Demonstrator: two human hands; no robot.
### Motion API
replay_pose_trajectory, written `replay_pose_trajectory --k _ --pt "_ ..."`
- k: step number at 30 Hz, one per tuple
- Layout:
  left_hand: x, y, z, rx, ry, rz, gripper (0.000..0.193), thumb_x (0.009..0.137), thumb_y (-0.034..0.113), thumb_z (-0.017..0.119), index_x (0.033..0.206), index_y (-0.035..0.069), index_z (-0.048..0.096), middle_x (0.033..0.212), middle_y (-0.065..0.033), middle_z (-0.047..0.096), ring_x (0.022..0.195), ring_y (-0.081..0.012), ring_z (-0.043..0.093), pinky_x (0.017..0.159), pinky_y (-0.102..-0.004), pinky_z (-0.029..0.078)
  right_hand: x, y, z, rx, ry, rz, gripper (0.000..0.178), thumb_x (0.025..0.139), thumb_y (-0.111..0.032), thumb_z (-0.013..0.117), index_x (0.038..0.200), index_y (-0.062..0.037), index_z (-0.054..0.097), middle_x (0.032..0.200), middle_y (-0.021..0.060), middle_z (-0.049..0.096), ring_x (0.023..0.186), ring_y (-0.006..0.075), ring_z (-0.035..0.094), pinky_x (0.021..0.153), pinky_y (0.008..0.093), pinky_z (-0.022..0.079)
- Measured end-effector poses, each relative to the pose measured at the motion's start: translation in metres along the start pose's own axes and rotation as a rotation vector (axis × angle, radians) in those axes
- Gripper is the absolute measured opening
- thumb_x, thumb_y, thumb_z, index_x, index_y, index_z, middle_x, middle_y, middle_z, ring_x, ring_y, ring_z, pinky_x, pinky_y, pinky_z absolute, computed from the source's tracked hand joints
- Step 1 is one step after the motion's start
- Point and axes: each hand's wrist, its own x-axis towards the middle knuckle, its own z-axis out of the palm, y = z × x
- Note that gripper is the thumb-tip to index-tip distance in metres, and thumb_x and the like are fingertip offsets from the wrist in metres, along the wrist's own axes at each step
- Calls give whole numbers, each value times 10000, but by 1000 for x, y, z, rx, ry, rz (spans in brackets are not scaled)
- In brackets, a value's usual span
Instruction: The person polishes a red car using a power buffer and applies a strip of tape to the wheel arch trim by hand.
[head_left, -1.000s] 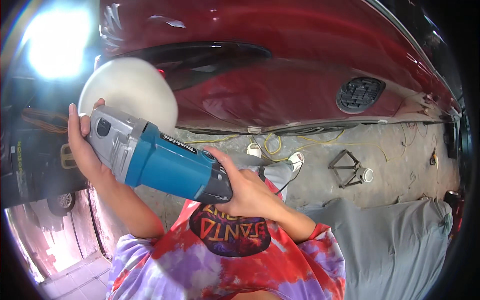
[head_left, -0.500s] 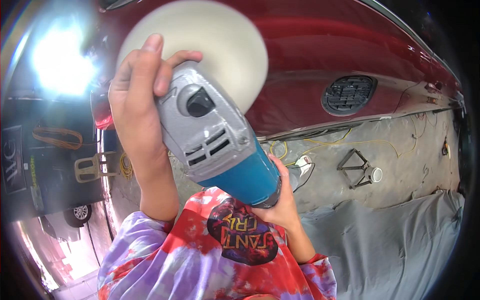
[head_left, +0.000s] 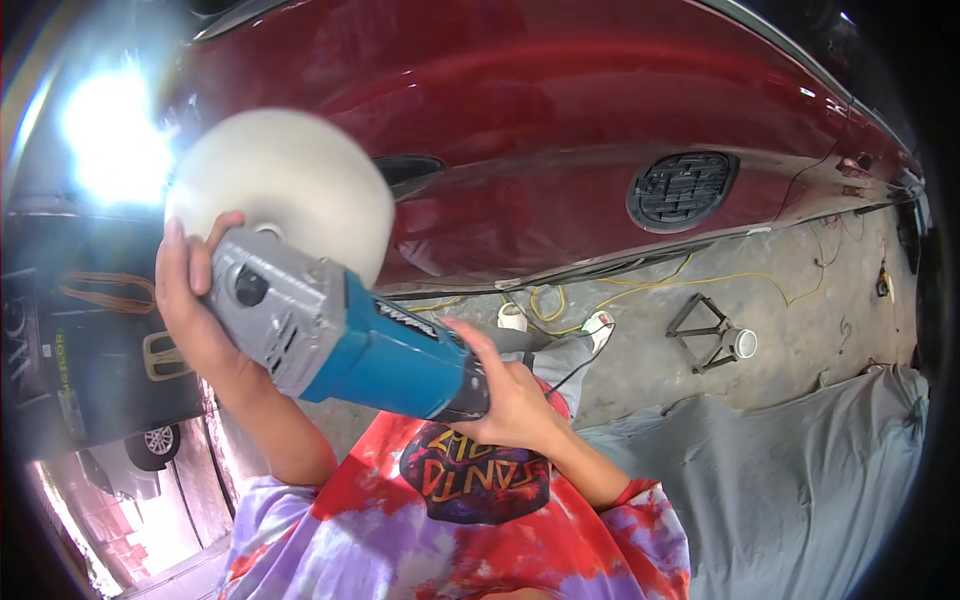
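Both my hands hold a blue and grey power polisher [head_left: 375, 350] slantwise in front of me. My left hand [head_left: 195, 310] wraps the grey head at its left end, fingers curled round the casing. Around the blue body's dark rear end, my right hand [head_left: 515, 400] is closed. A round cream polishing pad [head_left: 285, 175], smeared by motion, sits on the far side of the head. Behind it stretches a glossy dark red car body [head_left: 540, 110]; I cannot tell whether the pad touches it. The pad partly covers a dark oval recess [head_left: 415, 168] in the red panel.
A round black ribbed piece [head_left: 683, 190] sits on the panel. Yellow cable [head_left: 740, 277] runs over the concrete floor near my feet, with a metal frame stand [head_left: 700, 330] and a white cup-like piece [head_left: 740, 344]. Grey sheeting [head_left: 770, 480] lies at right; a bright lamp [head_left: 115, 135] glares upper left.
My hands have carried the polisher left and swung it flatter, its pad shifting left and lower in view. The dark recess in the red panel and my feet have come into sight.
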Motion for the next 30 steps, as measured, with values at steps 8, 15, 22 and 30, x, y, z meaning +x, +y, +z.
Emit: replay_pose_trajectory --k 8,15,22,30 --pt "-9 -25 18 -11 -205 93 322 1036 208 538 749 63 537 625 15 383 875 -296 694 742 -378 550 -19 0 -28 -174 15 123 1125 634 -78 830 1569 -156 209 1093 235 690 962 441 681 858 494 544" --pt "-95 -72 236 -20 -987 106 408 937 356 704 709 19 665 583 -80 590 552 -112 515 543 -325 435 -104 89 -68 209 720 324 748 638 -20 841 1300 -3 492 1108 94 638 977 192 645 885 369 537" --pt "-132 -107 301 -185 -1032 444 285 854 304 716 774 32 694 712 -170 675 654 -353 664 616 -424 507 -90 95 -83 487 798 233 481 676 -84 815 1110 -26 617 845 54 654 780 194 657 766 348 553" --pt "-42 -65 125 -271 -730 284 137 933 101 653 858 -12 670 746 -50 653 718 -138 627 655 -306 493 -67 85 -29 160 470 214 1066 598 -61 876 1506 -30 318 1378 138 538 1278 270 540 1102 400 411"
